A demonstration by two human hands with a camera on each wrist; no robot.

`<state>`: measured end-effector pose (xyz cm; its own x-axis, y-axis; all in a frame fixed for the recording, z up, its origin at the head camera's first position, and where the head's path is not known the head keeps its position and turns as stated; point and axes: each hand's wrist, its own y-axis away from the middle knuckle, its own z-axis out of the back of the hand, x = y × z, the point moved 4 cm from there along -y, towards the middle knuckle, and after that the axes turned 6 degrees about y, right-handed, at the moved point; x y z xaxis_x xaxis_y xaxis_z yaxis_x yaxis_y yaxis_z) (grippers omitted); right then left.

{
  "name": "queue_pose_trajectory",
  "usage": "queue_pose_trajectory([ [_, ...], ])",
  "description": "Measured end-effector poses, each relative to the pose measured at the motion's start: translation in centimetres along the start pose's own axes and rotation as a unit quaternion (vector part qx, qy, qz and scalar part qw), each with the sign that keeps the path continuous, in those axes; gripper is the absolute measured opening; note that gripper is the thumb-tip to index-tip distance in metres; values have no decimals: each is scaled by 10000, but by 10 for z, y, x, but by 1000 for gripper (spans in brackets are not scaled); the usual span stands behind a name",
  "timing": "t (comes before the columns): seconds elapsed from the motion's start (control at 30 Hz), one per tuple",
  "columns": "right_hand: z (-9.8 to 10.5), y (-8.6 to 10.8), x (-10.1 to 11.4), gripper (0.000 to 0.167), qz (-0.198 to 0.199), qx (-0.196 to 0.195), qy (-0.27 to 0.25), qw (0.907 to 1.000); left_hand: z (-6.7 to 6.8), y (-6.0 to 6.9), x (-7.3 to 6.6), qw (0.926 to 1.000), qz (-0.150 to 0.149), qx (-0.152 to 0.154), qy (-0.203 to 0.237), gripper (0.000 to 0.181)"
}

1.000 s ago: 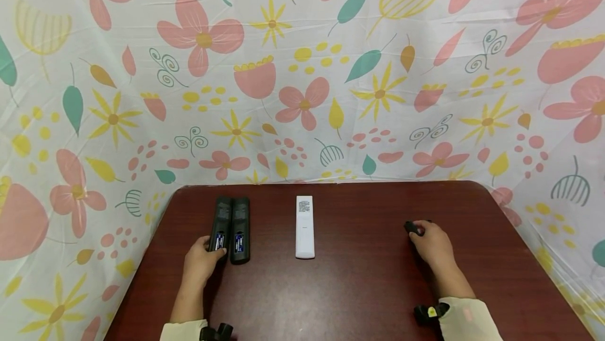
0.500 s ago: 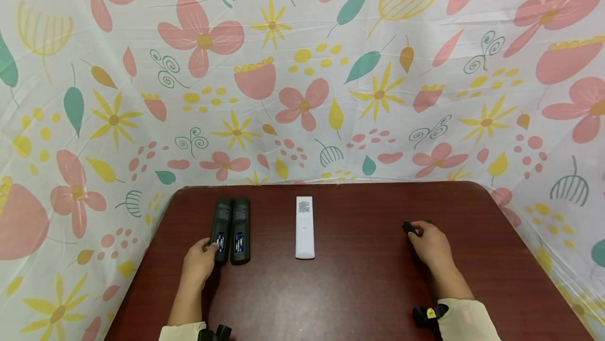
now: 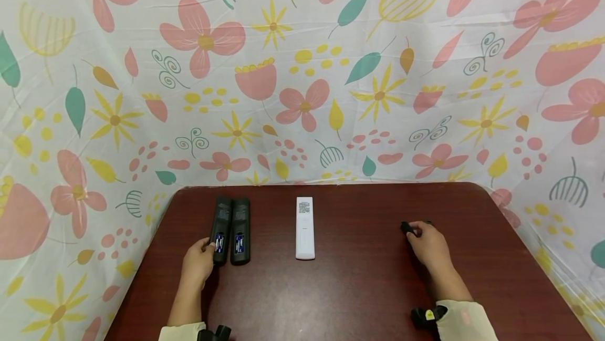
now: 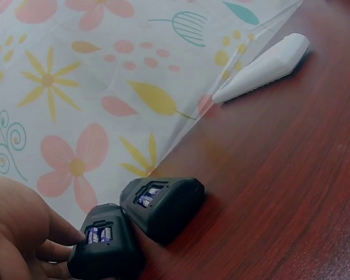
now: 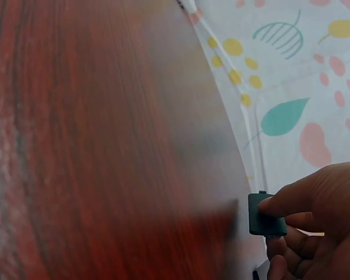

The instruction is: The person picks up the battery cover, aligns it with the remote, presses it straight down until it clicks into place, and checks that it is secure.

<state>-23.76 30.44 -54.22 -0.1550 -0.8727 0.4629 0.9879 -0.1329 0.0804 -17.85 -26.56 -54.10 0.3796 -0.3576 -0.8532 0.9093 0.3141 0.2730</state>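
Two dark remotes lie side by side, battery sides up, the left one (image 3: 219, 236) (image 4: 105, 245) and the right one (image 3: 240, 233) (image 4: 163, 207), both compartments showing batteries. My left hand (image 3: 196, 265) (image 4: 23, 233) touches the left remote's outer edge, thumb tip by the compartment and relaxed fingers along its side. Over the table's right part, my right hand (image 3: 432, 249) (image 5: 321, 221) pinches a small dark cover (image 3: 407, 228) (image 5: 262, 216), thumb on its face. Another small dark piece (image 3: 429, 221) shows just past that hand; its full shape is hidden.
A white remote (image 3: 304, 228) (image 4: 268, 67) lies face down mid-table, right of the dark pair. The brown table (image 3: 350, 278) meets a flowered cloth (image 3: 302, 68) along its back edge, and the cloth also hangs at both sides.
My left thumb has drawn back leftward from across the left remote to its outer edge, uncovering the batteries. My right hand, still pinching the cover, has shifted slightly left.
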Motion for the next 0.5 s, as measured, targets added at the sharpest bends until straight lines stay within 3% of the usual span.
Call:
queue_pose_trajectory([
  [0.5, 0, 2, 4, 33, 41, -179, -103, 9998, 1, 4, -8, 9998, -28, -124, 146, 51],
])
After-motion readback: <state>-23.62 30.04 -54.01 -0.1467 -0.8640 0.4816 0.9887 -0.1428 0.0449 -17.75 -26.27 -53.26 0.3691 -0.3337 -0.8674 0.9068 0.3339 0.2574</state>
